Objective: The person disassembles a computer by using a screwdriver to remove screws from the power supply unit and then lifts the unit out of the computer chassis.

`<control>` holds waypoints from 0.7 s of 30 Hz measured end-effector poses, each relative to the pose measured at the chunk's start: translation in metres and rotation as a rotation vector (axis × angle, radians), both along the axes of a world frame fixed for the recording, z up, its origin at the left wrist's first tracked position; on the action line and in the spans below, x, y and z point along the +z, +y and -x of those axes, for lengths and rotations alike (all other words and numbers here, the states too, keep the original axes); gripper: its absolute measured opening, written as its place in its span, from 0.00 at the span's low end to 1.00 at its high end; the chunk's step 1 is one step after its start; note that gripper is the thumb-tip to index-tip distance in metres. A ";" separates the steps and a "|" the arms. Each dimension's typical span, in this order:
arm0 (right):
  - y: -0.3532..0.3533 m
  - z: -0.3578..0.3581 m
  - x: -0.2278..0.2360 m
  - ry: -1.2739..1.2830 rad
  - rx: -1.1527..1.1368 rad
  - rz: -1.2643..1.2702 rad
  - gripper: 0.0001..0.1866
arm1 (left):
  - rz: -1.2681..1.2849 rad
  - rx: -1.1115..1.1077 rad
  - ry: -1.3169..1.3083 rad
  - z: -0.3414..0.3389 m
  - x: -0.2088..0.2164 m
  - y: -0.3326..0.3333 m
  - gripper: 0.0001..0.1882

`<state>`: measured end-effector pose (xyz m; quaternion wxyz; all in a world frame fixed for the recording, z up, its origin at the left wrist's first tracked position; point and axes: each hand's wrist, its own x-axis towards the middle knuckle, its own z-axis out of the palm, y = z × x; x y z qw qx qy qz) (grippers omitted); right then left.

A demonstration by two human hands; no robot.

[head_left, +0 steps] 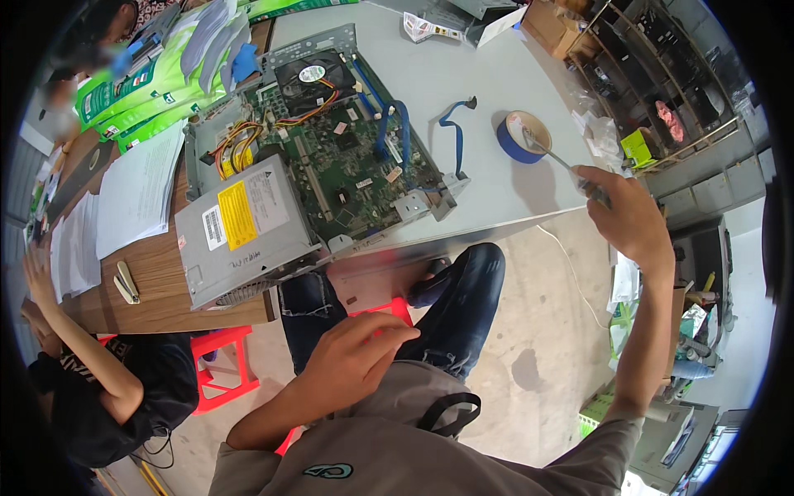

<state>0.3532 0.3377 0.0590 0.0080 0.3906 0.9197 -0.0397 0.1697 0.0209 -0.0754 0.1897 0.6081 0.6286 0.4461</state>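
Pinching a slim metal tool (pixel 557 158) in the right hand (pixel 630 211), well to the right of an opened computer chassis (pixel 411 207). Grip pressed together around the near end of the tool. Pointing the far end back toward the chassis, over the rim of a round blue container (pixel 511 150), to the right of the chassis on the white counter (pixel 488 54). Holding the left hand (pixel 351 351) on the near side of the chassis, above the lap, with loosely curled fingers; cannot tell whether spread or pressed together at the tips.

Between chassis and container, a short blue cable (pixel 458 140). Inside the chassis, a green circuit board (pixel 351 178), with a black fan (pixel 302 87) toward the far side. At the near left of the chassis, a silver metal box (pixel 277 215) with a yellow label. Farther left of the chassis, loose printed sheets (pixel 141 194), and beyond, green packages (pixel 149 103).
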 end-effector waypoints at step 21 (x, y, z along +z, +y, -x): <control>-0.081 -0.070 0.021 0.387 -0.136 0.202 0.27 | -0.174 -0.230 -1.667 -0.049 -0.009 0.186 0.25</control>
